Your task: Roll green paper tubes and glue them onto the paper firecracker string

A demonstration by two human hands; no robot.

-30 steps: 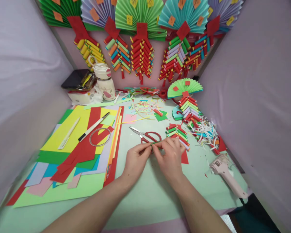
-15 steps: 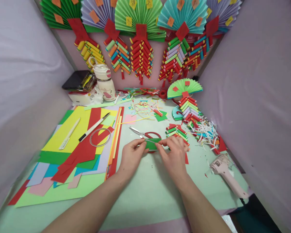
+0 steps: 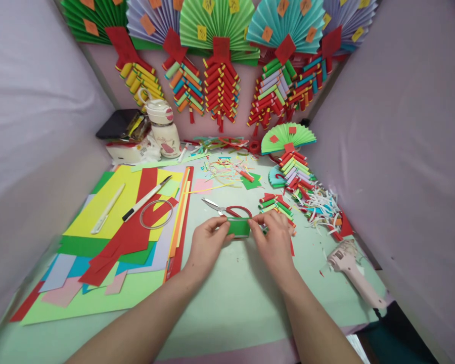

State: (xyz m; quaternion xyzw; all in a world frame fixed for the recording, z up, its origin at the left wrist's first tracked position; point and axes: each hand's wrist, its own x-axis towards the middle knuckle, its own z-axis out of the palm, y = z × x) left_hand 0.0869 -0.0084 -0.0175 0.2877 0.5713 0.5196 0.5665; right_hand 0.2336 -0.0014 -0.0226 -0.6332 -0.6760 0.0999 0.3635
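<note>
Between my two hands is a small green paper piece (image 3: 238, 227) with pale strips along its upper and lower edges. My left hand (image 3: 209, 242) pinches its left end, and my right hand (image 3: 272, 237) pinches the right end. Just beyond the paper lies a pair of scissors (image 3: 227, 209) with red handles, blades pointing left and partly open. Close behind my right hand is a bundle of red and green paper rolls (image 3: 276, 204), partly covered by the fingers.
Coloured paper sheets (image 3: 87, 215) lie on the left, carrying a craft knife (image 3: 147, 198), a white pen-like tool (image 3: 108, 208) and a roll of clear tape (image 3: 156, 215). A glue gun (image 3: 355, 275) rests at right. Paper scraps (image 3: 227, 169) and a kettle-shaped bottle (image 3: 165, 129) are at the back.
The pale strip that slanted across the green paper now lies along its upper edge, and more of the green face shows. Both hands keep nearly the same place.
</note>
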